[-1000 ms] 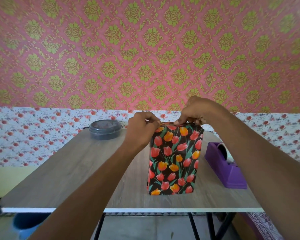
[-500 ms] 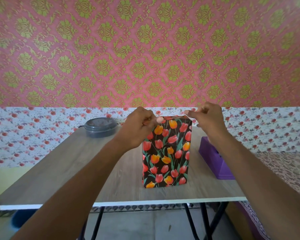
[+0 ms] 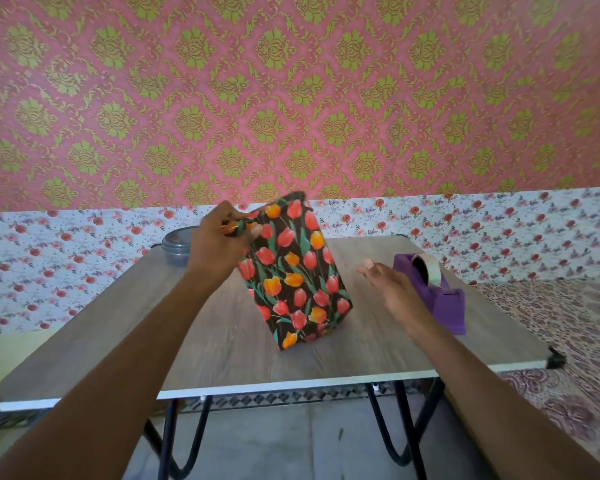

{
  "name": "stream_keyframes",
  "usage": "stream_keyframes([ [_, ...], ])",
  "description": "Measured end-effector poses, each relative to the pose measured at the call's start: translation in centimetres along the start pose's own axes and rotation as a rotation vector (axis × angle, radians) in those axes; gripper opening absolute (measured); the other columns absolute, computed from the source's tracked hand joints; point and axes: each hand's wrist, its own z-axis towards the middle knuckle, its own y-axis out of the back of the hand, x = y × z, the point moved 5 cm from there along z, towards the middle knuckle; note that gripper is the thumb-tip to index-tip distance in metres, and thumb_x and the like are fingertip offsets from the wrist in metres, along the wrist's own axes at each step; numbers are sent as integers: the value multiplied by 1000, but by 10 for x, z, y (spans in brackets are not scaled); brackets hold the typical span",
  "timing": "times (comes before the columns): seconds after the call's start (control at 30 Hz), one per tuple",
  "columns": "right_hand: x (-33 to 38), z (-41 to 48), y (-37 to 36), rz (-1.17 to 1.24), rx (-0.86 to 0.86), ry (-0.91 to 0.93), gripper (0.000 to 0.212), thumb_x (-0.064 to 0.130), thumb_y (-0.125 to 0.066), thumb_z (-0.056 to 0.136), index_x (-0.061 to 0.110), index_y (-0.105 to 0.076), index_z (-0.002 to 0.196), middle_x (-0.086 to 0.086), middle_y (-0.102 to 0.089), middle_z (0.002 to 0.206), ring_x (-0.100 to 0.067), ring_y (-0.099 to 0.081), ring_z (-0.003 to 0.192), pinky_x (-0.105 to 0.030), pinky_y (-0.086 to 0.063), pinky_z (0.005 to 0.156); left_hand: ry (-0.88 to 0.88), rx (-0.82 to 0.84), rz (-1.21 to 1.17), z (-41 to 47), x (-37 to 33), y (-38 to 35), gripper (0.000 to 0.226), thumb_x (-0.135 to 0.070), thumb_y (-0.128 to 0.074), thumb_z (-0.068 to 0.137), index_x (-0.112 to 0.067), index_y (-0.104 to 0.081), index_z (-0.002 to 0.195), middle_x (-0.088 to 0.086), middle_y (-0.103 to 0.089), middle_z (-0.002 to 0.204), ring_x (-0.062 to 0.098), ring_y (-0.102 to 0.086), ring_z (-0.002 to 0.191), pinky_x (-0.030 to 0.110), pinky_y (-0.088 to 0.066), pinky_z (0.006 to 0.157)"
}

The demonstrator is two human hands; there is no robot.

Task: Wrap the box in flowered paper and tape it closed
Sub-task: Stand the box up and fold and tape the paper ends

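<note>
Your right grip has let go of the box top and now hangs released beside the tape dispenser, by the right edge of the surface. Left grip pinches the top fold, with the box tilted mid-surface and the dispenser off to its right.

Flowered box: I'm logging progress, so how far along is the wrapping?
Done: flowered paper covers every visible face of the box. In hand: the left hand pinches the folded paper at its top corner, tipping it. Left: the right hand is open beside the purple tape dispenser; taping that fold probably remains.
</note>
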Motion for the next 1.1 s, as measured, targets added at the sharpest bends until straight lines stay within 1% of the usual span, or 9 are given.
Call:
stream_keyframes([
  [0.2, -23, -1, -19, 145, 67, -119, 65, 91, -54, 67, 42, -56, 110, 1, -63, 125, -18, -61, 112, -41, -48, 97, 397, -188, -129, 0, 66, 22, 25, -34, -77, 84, -24, -54, 80, 12, -70, 90, 36, -70, 81, 59, -60, 59],
  [0.3, -36, 1, -37, 236, 133, -186, 58, 79, -56, 78, 42, -52, 123, -7, -62, 126, -10, -44, 107, -39, -47, 87, 583, -245, -283, -7, 88, 25, 26, -32, -75, 88, -19, -54, 95, 20, -70, 104, 33, -68, 75, 53, -60, 58],
  [0.33, -41, 3, -42, 238, 145, -209, 70, 83, -53, 74, 42, -49, 130, -8, -62, 128, -49, -44, 128, -42, -47, 94, 641, -250, -364, -10, 95, 23, 28, -32, -73, 91, -17, -52, 101, 20, -70, 105, 33, -69, 74, 53, -60, 60],
  [0.37, -44, 4, -46, 250, 159, -217, 84, 87, -50, 69, 40, -45, 139, -8, -62, 131, -31, -61, 116, -43, -46, 100, 698, -251, -441, -14, 101, 20, 29, -32, -70, 94, -15, -52, 108, 18, -69, 105, 33, -69, 74, 54, -61, 61],
  [0.5, -46, 8, -59, 442, 200, -201, 93, 89, -52, 72, 35, -47, 148, -9, -63, 137, -29, -61, 124, -44, -48, 96, 942, -129, -686, -29, 110, -7, 25, -28, -63, 98, -10, -57, 114, 12, -68, 101, 28, -68, 81, 46, -60, 50],
  [0.63, -44, 15, -60, 554, 191, -27, 50, 46, -69, 83, 50, -58, 132, 7, -67, 134, -22, -60, 125, -47, -48, 93, 1183, 137, -744, -53, 102, -44, 14, -16, -57, 99, -3, -62, 101, 17, -64, 94, 30, -62, 80, 43, -58, 42],
  [0.8, -30, 19, -49, 411, 129, 155, 44, -5, -80, 68, 4, -64, 109, 3, -71, 90, -4, -67, 83, -24, -53, 77, 1230, 359, -597, -71, 96, -71, 23, -16, -49, 98, 1, -63, 104, 24, -69, 104, 38, -70, 99, 36, -57, 43],
  [0.9, -8, 22, -40, 400, 83, 206, 64, 25, -97, 60, -13, -59, 95, -7, -64, 89, -12, -67, 87, -25, -55, 79, 1230, 480, -573, -74, 97, -83, 37, -17, -34, 99, 6, -63, 105, 27, -73, 96, 39, -74, 82, 32, -56, 43],
  [1.1, 23, 27, -24, 316, 75, 331, 30, 9, -86, 73, 20, -76, 99, 6, -78, 100, -15, -73, 99, -29, -56, 87, 1260, 666, -566, -89, 91, -92, 41, -28, -40, 101, 7, -59, 111, 30, -71, 102, 42, -73, 78, 33, -60, 47],
])
